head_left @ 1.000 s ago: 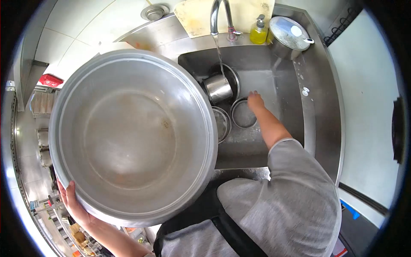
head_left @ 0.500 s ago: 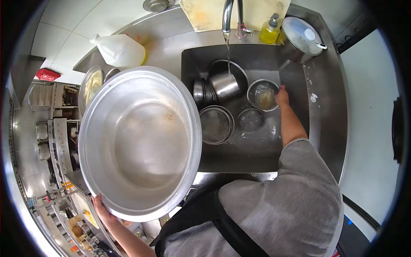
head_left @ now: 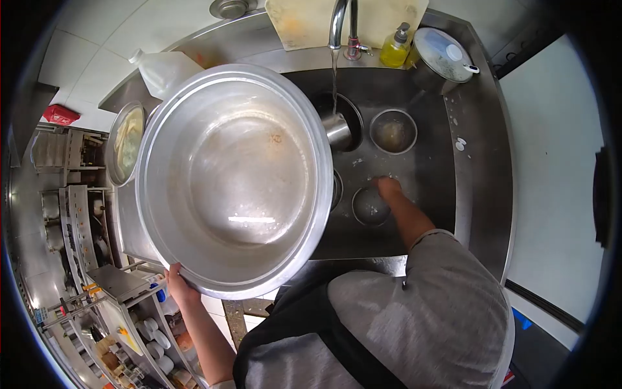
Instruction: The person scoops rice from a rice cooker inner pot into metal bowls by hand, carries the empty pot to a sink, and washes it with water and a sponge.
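Note:
A large round metal basin (head_left: 233, 175) is held up over the left part of the sink (head_left: 421, 220). My left hand (head_left: 181, 285) grips its lower left rim, with the palm behind it. My right hand (head_left: 387, 188) is down in the sink, its fingers closed at the upper right edge of a small round metal dish (head_left: 370, 206). Above that hand stands a round metal bowl (head_left: 393, 131) with brownish water in it. Faucet water (head_left: 334, 81) runs onto a metal pot (head_left: 337, 131) lying in a larger dark pan. The basin hides part of another round dish.
Behind the sink are the faucet (head_left: 337, 26), a pale cutting board (head_left: 291, 23), a yellow soap bottle (head_left: 395, 47) and a lidded pot (head_left: 444, 55). A white jug (head_left: 165, 72) and a dish with pale contents (head_left: 127, 144) are at the left. Shelves (head_left: 129, 285) hold kitchenware.
My right hand first moved a bowl up and right, then let it go and came down to the small dish. The basin tilted, then shifted right and up in view, with my left hand on it.

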{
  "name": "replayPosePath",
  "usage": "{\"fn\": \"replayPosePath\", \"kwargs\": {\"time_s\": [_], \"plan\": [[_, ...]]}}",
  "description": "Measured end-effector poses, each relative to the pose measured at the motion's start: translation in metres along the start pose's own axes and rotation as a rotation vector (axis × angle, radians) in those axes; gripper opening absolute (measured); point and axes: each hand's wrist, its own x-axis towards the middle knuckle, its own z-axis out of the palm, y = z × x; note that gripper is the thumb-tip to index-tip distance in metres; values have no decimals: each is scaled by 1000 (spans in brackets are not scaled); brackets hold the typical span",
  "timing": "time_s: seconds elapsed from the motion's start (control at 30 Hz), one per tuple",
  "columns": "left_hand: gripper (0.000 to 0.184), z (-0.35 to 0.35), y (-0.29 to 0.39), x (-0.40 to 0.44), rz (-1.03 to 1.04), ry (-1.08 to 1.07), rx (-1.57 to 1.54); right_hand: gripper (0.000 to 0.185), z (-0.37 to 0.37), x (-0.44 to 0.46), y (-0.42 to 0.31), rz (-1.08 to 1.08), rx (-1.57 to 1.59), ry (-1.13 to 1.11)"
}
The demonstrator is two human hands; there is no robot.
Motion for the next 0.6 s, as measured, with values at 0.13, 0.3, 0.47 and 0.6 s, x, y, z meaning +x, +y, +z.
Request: {"fn": "replayPosePath", "kwargs": {"time_s": [0.13, 0.3, 0.47, 0.6], "plan": [[35, 22, 11, -11, 7, 75, 82, 46, -8, -21, 6, 50, 65, 223], [31, 22, 5, -11, 59, 86, 74, 41, 101, 25, 43, 0, 209, 408], [30, 30, 11, -17, 82, 89, 87, 27, 28, -36, 6, 18, 592, 292], [30, 26, 8, -15, 70, 100, 95, 18, 9, -4, 53, 73, 648, 624]]}}
